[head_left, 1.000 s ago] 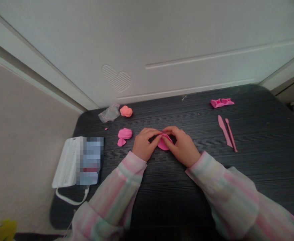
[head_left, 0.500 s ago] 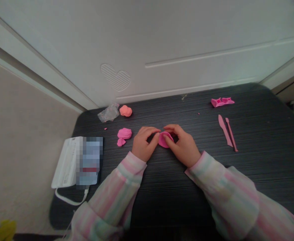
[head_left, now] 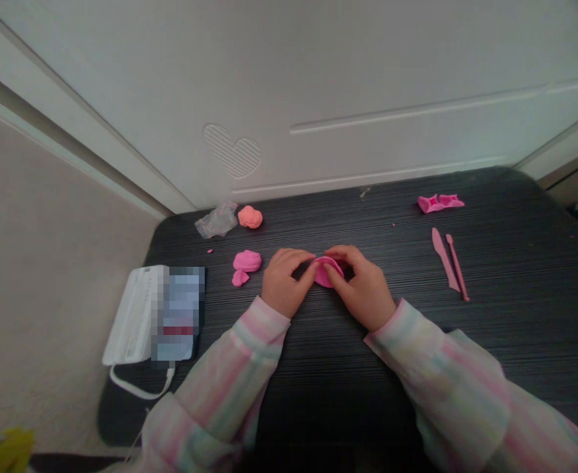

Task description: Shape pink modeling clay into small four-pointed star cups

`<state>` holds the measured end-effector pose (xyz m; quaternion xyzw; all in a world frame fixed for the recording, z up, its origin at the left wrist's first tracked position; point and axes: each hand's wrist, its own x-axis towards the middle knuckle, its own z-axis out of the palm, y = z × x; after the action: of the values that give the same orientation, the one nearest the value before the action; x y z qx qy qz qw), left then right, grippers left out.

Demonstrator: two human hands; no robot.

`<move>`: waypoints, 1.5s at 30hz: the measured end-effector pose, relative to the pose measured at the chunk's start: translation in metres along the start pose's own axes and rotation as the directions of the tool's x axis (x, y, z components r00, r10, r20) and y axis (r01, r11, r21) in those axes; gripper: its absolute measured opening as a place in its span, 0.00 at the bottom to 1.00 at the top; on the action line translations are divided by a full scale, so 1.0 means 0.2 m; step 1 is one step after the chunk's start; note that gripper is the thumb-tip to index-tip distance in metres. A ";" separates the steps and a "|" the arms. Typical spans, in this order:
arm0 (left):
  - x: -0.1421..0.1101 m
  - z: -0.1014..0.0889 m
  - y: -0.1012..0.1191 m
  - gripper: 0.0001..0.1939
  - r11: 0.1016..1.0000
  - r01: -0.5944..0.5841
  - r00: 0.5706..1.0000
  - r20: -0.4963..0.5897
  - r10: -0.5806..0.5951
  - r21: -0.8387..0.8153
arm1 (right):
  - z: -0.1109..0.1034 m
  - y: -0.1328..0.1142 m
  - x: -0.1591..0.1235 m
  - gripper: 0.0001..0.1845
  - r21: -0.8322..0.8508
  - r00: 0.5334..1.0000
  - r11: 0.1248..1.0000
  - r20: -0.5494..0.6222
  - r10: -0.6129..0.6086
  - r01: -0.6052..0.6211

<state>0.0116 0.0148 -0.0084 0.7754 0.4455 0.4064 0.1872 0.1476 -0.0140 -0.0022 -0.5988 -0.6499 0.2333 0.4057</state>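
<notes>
Pink disc (head_left: 324,281) is between both hands, around mid-desk, nearer the far edge of the desk (head_left: 318,368) than the near one. Right hand (head_left: 368,289) pinches it: thumb over the face, forefinger behind the upper rim. Left hand (head_left: 282,279) has thumb and forefinger nearly together at the left rim; can't tell how much of the disc, if any, is between them. Main risk, my read: disc looks thin and soft, so uneven thumb pressure could dent it, and a pull between the hands could stretch or tear the rim. If the left grip is weak, the right carries it alone and the free side may sag or fold. Second: the pink lump (head_left: 247,261) and small pink piece (head_left: 240,278) sit just beside the left hand, so an outward swing could knock or squash them. Third: left sleeve (head_left: 234,368) lies close to the white cable (head_left: 134,394) by the desk's near left corner; dragging the arm back could snag it and tug the phone (head_left: 178,315). Knife (head_left: 444,256) and stick (head_left: 457,266) lie well clear, toward the right edge.
</notes>
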 end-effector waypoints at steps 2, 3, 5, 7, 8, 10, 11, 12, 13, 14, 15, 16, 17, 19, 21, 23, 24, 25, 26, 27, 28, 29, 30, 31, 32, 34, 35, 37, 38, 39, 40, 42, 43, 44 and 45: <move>0.00 0.00 -0.01 0.04 1.000 -0.015 1.000 -0.016 0.015 0.021 | 0.00 0.00 0.00 0.07 0.000 1.000 1.000 0.002 -0.008 0.008; 0.00 0.01 -0.01 0.03 0.999 -0.019 1.000 -0.020 0.019 0.028 | 0.00 0.00 0.00 0.07 0.001 1.000 1.000 0.007 -0.012 0.012; 0.00 0.01 0.00 0.03 0.999 -0.014 0.999 -0.034 0.015 0.031 | 0.00 0.00 0.00 0.07 -0.001 1.000 1.000 0.011 -0.013 0.013; 0.00 0.00 0.00 0.03 1.000 -0.002 0.999 -0.051 0.003 0.024 | 0.00 0.00 0.00 0.06 -0.017 1.000 1.000 0.008 0.001 -0.001; 0.00 0.00 0.01 0.03 1.000 0.005 0.999 -0.054 -0.004 0.023 | 0.00 -0.01 0.00 0.05 -0.029 1.000 1.000 0.003 0.011 -0.011; 0.00 0.00 0.02 0.05 0.999 0.020 0.999 -0.041 -0.018 0.029 | 0.00 -0.01 0.00 0.04 -0.049 1.000 0.998 -0.011 0.025 -0.025; 0.00 -0.01 0.02 0.07 0.999 0.027 0.999 -0.020 -0.026 0.033 | -0.01 -0.01 0.00 0.03 -0.052 1.000 0.998 -0.015 0.022 -0.023; -0.01 -0.01 0.02 0.07 0.999 0.035 0.999 0.002 -0.035 0.037 | -0.01 -0.01 0.00 0.03 -0.051 1.000 0.999 -0.017 0.015 -0.016; -0.01 -0.01 0.02 0.07 0.998 0.041 0.999 0.021 -0.042 0.041 | -0.01 -0.01 0.00 0.03 -0.047 1.000 0.999 -0.016 0.004 -0.005; -0.01 -0.01 0.02 0.06 0.998 0.044 0.999 0.030 -0.045 0.044 | -0.01 -0.01 0.00 0.03 -0.044 1.000 0.999 -0.013 -0.007 0.007; -0.01 -0.01 0.01 0.06 0.998 0.041 0.999 0.029 -0.042 0.044 | 0.00 -0.01 0.00 0.04 -0.041 1.000 0.999 -0.011 -0.015 0.015; -0.01 -0.01 0.01 0.06 0.999 0.032 0.999 0.021 -0.033 0.044 | 0.00 0.00 0.00 0.04 -0.041 1.000 0.999 -0.009 -0.020 0.019; -0.01 -0.01 0.01 0.06 0.999 0.021 1.000 0.007 -0.021 0.043 | 0.00 0.00 0.00 0.04 -0.043 1.000 0.999 -0.010 -0.021 0.021; -0.01 -0.01 0.01 0.06 0.999 -0.004 1.000 -0.019 0.005 0.042 | 0.00 0.01 0.00 0.04 -0.059 1.000 0.998 -0.011 -0.025 0.024; -0.02 -0.01 0.01 0.10 0.998 -0.037 0.999 -0.036 0.038 0.050 | 0.00 0.01 0.00 0.03 -0.095 0.998 0.994 -0.009 -0.057 0.055; -0.02 -0.01 0.01 0.10 0.992 -0.101 0.994 -0.045 0.104 0.070 | 0.00 0.02 0.00 0.03 -0.139 0.993 0.983 -0.006 -0.121 0.119; -0.02 -0.01 0.00 0.08 0.986 -0.144 0.987 -0.053 0.148 0.085 | 0.00 0.02 0.00 0.04 -0.159 0.987 0.975 -0.005 -0.161 0.158; -0.03 -0.01 0.00 0.06 0.977 -0.188 0.979 -0.065 0.195 0.102 | -0.01 0.02 0.00 0.04 -0.176 0.980 0.965 -0.007 -0.197 0.193; -0.03 -0.01 0.00 0.06 0.967 -0.227 0.968 -0.082 0.237 0.118 | -0.01 0.01 0.00 0.05 -0.187 0.974 0.958 -0.012 -0.224 0.218; -0.03 -0.01 0.00 0.06 0.957 -0.258 0.957 -0.100 0.272 0.132 | -0.01 0.01 0.00 0.05 -0.193 0.971 0.954 -0.024 -0.238 0.229; -0.03 -0.01 0.00 0.06 0.950 -0.278 0.949 -0.115 0.295 0.141 | -0.01 0.01 -0.01 0.05 -0.195 0.970 0.954 -0.038 -0.239 0.227; -0.03 -0.01 0.00 0.08 0.947 -0.287 0.945 -0.121 0.304 0.144 | -0.01 0.01 -0.01 0.06 -0.192 0.971 0.957 -0.054 -0.231 0.217; -0.03 -0.01 0.01 0.09 0.948 -0.283 0.947 -0.117 0.300 0.142 | -0.01 0.01 -0.01 0.06 -0.185 0.974 0.962 -0.067 -0.217 0.201; -0.02 -0.01 0.01 0.11 0.952 -0.270 0.952 -0.109 0.286 0.140 | -0.01 0.01 -0.01 0.06 -0.178 0.976 0.966 -0.075 -0.203 0.187; -0.02 -0.01 0.01 0.12 0.957 -0.254 0.958 -0.097 0.269 0.140 | -0.01 0.01 -0.01 0.06 -0.170 0.978 0.969 -0.077 -0.193 0.178; -0.03 -0.01 0.00 0.09 0.961 -0.236 0.965 -0.084 0.250 0.146 | -0.01 0.01 -0.01 0.06 -0.153 0.979 0.971 -0.069 -0.194 0.182; -0.03 -0.01 0.00 0.08 0.958 -0.243 0.962 -0.090 0.258 0.150 | -0.01 0.01 -0.01 0.06 -0.143 0.977 0.971 -0.066 -0.201 0.190; -0.05 -0.01 0.00 0.07 0.947 -0.282 0.947 -0.117 0.300 0.151 | -0.01 0.00 -0.01 0.06 -0.121 0.974 0.971 -0.073 -0.215 0.205; -0.05 -0.01 0.00 0.08 0.943 -0.298 0.939 -0.130 0.317 0.147 | -0.01 0.00 -0.02 0.06 -0.112 0.973 0.973 -0.086 -0.214 0.204; -0.06 -0.01 0.00 0.09 0.941 -0.305 0.936 -0.135 0.324 0.143 | -0.01 0.00 -0.02 0.06 -0.102 0.973 0.975 -0.103 -0.206 0.196; -0.05 -0.01 0.01 0.10 0.943 -0.302 0.938 -0.133 0.320 0.136 | -0.01 0.01 -0.02 0.06 -0.090 0.975 0.980 -0.121 -0.188 0.178; -0.02 -0.03 0.05 0.15 0.957 -0.265 0.951 -0.135 0.280 0.114 | -0.01 0.01 -0.01 0.06 -0.047 0.981 0.993 -0.151 -0.119 0.113; 0.00 -0.04 0.09 0.17 0.969 -0.227 0.960 -0.148 0.239 0.094 | -0.01 0.01 -0.01 0.05 -0.015 0.985 0.998 -0.161 -0.070 0.068; 0.02 -0.06 0.13 0.18 0.981 -0.183 0.967 -0.170 0.191 0.061 | -0.01 0.01 -0.01 0.05 0.020 0.986 1.000 -0.166 -0.017 0.021; 0.02 -0.09 0.19 0.17 0.995 -0.098 0.975 -0.200 0.099 0.013 | -0.01 0.01 0.00 0.05 0.053 0.985 0.998 -0.168 0.031 -0.023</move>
<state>0.0192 -0.0025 0.0293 0.7520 0.4237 0.4906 0.1197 0.1515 -0.0149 -0.0029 -0.6146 -0.5989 0.2038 0.4712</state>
